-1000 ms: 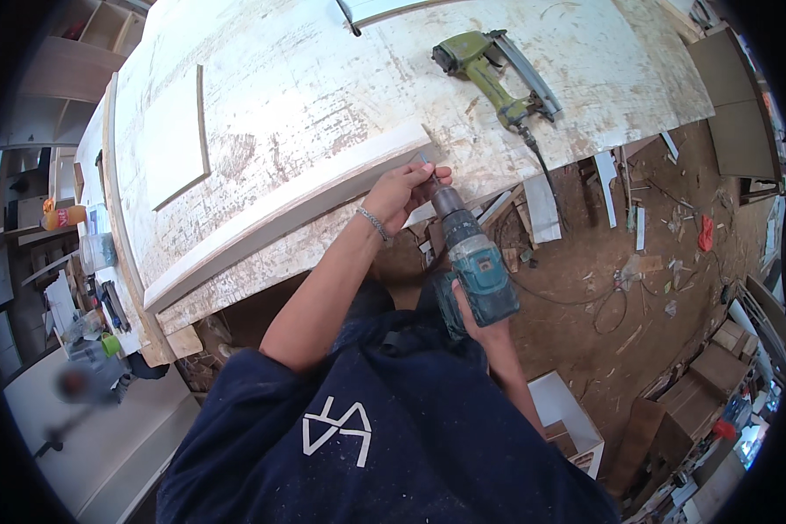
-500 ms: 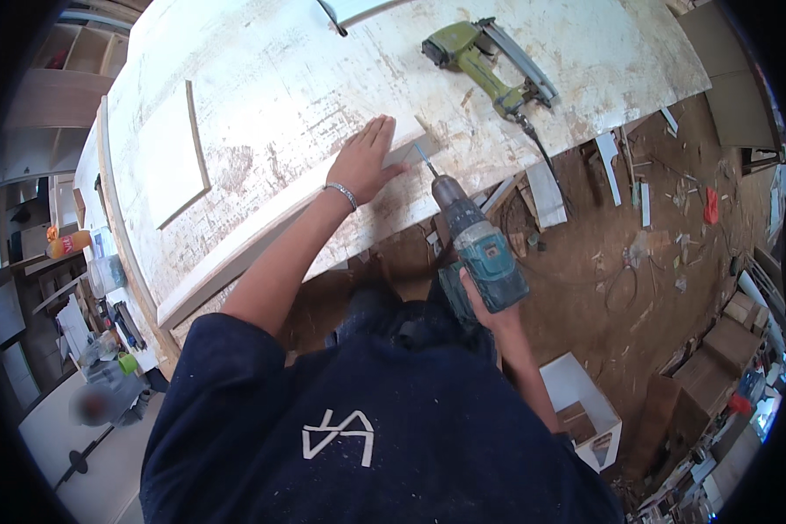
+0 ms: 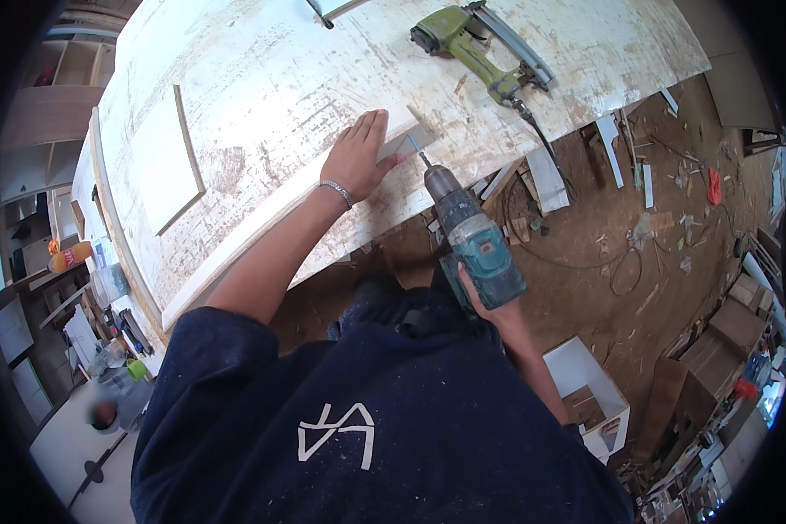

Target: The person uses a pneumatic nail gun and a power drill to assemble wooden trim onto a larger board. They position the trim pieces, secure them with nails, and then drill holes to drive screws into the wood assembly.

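My left hand (image 3: 354, 157) lies on the long pale board (image 3: 236, 236) on the worn white worktable (image 3: 568, 44), fingers stretched flat over its top and thumb at the near side. My right hand (image 3: 489, 310) grips a teal-and-black cordless drill (image 3: 480, 253). Its thin bit (image 3: 417, 147) points at the board's right end; I cannot tell whether it touches. A green nail gun (image 3: 480, 61) with a black hose lies beyond, to the right. A flat white panel (image 3: 166, 166) lies left of the board.
A blurred person (image 3: 118, 402) is at the lower left, near shelves, an orange bottle (image 3: 70, 255) and tools. Offcuts and cables lie on the brown floor (image 3: 611, 288) at right. An open white box (image 3: 585, 384) stands by my right arm; cardboard and scraps line the right edge.
My left hand has left the drill's bit and moved up-left onto the board, fingers now stretched out. The drill, still in my right hand, has shifted slightly, bit pointing at the board's end.
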Action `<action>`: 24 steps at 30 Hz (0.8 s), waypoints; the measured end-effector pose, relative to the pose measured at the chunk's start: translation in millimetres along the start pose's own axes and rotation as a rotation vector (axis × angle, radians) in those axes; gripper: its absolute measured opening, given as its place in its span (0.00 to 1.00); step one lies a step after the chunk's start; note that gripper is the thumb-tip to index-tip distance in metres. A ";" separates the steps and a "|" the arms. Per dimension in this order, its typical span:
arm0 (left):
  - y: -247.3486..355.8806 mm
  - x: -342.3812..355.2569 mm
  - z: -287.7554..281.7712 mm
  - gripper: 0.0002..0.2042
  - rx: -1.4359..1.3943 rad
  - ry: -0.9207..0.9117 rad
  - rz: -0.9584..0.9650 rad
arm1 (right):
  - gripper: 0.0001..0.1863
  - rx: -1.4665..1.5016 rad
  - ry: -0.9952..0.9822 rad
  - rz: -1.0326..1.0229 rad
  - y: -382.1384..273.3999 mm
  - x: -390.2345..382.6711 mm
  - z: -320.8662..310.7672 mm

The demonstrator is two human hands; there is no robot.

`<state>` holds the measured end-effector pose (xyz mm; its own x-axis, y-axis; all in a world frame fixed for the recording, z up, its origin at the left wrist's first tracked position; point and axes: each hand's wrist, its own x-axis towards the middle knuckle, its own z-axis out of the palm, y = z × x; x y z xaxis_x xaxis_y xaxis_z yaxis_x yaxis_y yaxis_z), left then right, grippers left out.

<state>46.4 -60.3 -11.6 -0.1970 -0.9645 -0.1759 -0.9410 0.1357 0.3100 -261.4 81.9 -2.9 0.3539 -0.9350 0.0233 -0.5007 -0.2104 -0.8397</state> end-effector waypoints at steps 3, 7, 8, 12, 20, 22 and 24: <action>-1.6 0.2 1.7 0.41 0.000 0.006 0.005 | 0.12 -0.092 -0.017 -0.031 5.9 -0.6 1.1; 0.6 -0.2 -0.3 0.40 -0.013 0.014 0.008 | 0.14 -0.057 -0.045 0.026 6.6 -1.0 1.2; 1.4 -0.2 -1.5 0.40 -0.023 0.013 0.011 | 0.13 -0.030 -0.040 0.027 5.4 -0.1 0.0; -4.3 -0.8 6.2 0.39 -0.011 0.089 0.030 | 0.12 -0.035 -0.009 0.004 -4.9 8.6 -5.4; -3.5 -0.8 5.9 0.39 -0.029 0.101 0.031 | 0.10 0.014 0.023 -0.062 -3.9 14.0 -2.8; -2.0 -0.5 2.8 0.40 -0.035 0.045 0.006 | 0.10 0.083 0.013 -0.030 -1.6 14.4 -1.3; -1.7 -0.3 1.5 0.40 -0.035 0.019 -0.004 | 0.11 0.065 0.011 -0.025 -2.1 16.2 -0.2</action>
<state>47.6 -59.9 -13.5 -0.1875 -0.9693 -0.1593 -0.9314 0.1239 0.3422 -254.7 67.1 -0.6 0.3569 -0.9328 0.0502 -0.4392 -0.2150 -0.8723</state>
